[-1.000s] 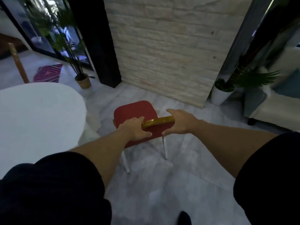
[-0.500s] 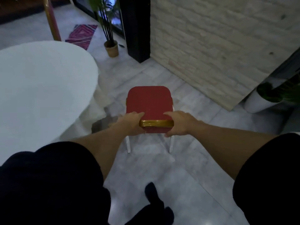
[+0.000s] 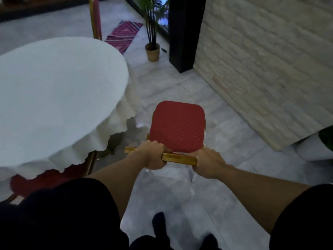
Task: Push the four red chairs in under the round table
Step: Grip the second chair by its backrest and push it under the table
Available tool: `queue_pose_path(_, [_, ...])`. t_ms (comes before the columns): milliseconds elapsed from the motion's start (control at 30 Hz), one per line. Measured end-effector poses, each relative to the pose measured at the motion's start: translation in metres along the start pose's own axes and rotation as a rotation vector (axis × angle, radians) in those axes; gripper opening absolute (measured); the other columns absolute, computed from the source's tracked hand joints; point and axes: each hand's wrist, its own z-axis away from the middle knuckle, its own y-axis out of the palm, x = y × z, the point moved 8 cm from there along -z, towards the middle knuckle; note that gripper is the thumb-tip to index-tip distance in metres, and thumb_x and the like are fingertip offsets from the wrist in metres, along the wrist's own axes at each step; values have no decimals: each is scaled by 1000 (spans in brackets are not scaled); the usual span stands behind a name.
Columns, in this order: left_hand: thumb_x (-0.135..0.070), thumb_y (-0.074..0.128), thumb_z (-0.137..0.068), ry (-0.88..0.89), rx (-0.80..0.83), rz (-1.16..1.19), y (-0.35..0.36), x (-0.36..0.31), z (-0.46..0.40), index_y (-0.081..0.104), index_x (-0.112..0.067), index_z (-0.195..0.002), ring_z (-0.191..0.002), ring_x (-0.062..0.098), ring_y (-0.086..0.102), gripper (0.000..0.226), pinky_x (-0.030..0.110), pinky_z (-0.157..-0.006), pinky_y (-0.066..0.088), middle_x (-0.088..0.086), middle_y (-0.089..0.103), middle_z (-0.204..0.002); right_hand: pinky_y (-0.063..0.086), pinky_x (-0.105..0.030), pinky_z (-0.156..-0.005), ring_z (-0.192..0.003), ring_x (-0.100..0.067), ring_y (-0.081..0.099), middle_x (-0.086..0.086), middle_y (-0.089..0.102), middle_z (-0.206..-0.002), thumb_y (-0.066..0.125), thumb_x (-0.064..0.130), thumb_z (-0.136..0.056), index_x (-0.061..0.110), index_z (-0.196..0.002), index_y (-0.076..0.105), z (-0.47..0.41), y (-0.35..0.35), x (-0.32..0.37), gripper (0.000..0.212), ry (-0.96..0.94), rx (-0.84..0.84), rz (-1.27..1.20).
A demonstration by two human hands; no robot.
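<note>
A red chair [image 3: 177, 126] with a gold frame stands on the tiled floor in front of me, to the right of the round table [image 3: 54, 98] and apart from it. My left hand [image 3: 153, 156] and my right hand [image 3: 209, 164] both grip the gold top rail of its backrest. The table wears a white cloth with a scalloped hem. A second red chair [image 3: 48, 179] sits partly under the cloth at the lower left. The tall back of a third red chair [image 3: 95, 17] rises behind the table's far side.
A pale brick wall [image 3: 270, 65] runs along the right, with a black pillar [image 3: 183, 33] at its far end. A potted palm [image 3: 152, 49] and a pink rug [image 3: 124, 36] lie beyond the table. A white planter [image 3: 313, 150] stands at the right edge.
The view has turned left and tipped down, so the table now fills the left side. Both hands keep their grip on the chair's backrest, and the chair now stands nearer the table's edge.
</note>
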Motion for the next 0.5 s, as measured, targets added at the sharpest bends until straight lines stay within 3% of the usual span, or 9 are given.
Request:
queue_pose_path(233, [-30, 58, -93, -101, -72, 137, 1, -35, -15, 70, -40, -107, -92, 20, 70, 21, 45, -91, 59, -6, 73, -97, 57, -38, -78, -87, -31, 70, -2, 72, -93, 61, 26, -88, 41, -114, 75, -12, -17, -41, 33, -139, 19, 58])
queue_pose_path(500, [-36, 55, -94, -283, -142, 249, 5, -87, -41, 70, -44, -122, -95, 21, 68, 33, 41, -89, 56, -7, 75, -103, 57, -38, -77, -84, -29, 68, 1, 73, -91, 62, 22, -84, 60, -126, 67, -32, -44, -96, 57, -349, 99, 127])
